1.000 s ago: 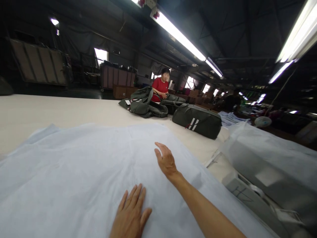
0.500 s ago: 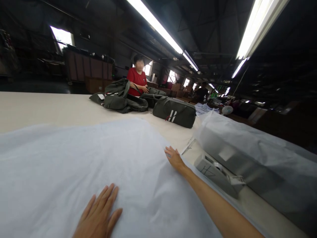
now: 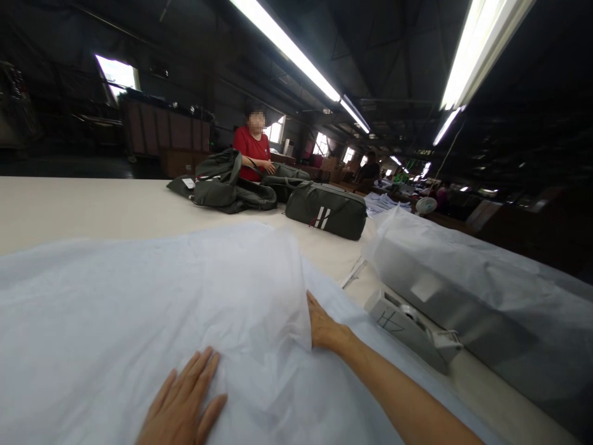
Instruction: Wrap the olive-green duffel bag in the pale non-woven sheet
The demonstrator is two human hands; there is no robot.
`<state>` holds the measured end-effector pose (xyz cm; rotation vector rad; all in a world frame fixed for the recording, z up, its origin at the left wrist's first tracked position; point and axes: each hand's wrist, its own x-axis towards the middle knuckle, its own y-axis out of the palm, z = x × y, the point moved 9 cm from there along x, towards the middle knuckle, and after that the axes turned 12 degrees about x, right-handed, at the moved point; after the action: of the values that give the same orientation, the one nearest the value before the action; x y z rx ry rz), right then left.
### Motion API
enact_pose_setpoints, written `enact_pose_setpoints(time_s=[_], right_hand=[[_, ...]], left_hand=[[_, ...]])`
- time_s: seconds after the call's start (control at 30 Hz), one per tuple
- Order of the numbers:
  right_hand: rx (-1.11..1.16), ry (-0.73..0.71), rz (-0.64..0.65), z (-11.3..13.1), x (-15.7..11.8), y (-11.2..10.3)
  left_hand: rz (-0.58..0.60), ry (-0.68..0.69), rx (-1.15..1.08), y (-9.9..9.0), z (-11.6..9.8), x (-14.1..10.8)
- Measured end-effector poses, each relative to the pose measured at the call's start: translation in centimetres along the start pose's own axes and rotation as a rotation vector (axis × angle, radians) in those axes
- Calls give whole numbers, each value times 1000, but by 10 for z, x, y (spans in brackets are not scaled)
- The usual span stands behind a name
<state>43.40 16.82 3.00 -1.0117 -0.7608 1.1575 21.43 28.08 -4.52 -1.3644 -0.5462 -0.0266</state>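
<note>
A large, thin, whitish sheet (image 3: 130, 309), slightly see-through and creased, covers the near part of the table. My left hand (image 3: 183, 398) lies flat on it with fingers spread. At the sheet's right side, my right hand (image 3: 324, 324) is at the edge of an upper layer that is drawn over to the left. Its thumb side and some fingers are hidden by that layer, which bunches at the hand. A lower bluish layer shows beneath my right forearm. To the right of that arm stands a grey tape dispenser (image 3: 403, 330) with dark marks on its side.
Dark green bags, a duffel (image 3: 327, 211) with two white stripes and a slumped backpack (image 3: 217, 182), sit on the cream table (image 3: 69, 207) further back. A long bulky item in whitish wrap (image 3: 482, 278) lies at right. A person in red (image 3: 252, 145) stands behind the bags.
My right hand has drawn the sheet's upper layer leftward, so a folded edge now shows with the lower layer bared beside it. My left hand stays in place.
</note>
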Motion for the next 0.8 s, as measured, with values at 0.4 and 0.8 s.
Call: enact_pose_setpoints(time_s=[0.4, 0.8], right_hand=[[309, 376, -639, -75, -14, -79], [82, -92, -156, 129, 116, 16]], left_hand=[[59, -145, -37, -17, -6, 5], [178, -161, -109, -25, -9, 8]])
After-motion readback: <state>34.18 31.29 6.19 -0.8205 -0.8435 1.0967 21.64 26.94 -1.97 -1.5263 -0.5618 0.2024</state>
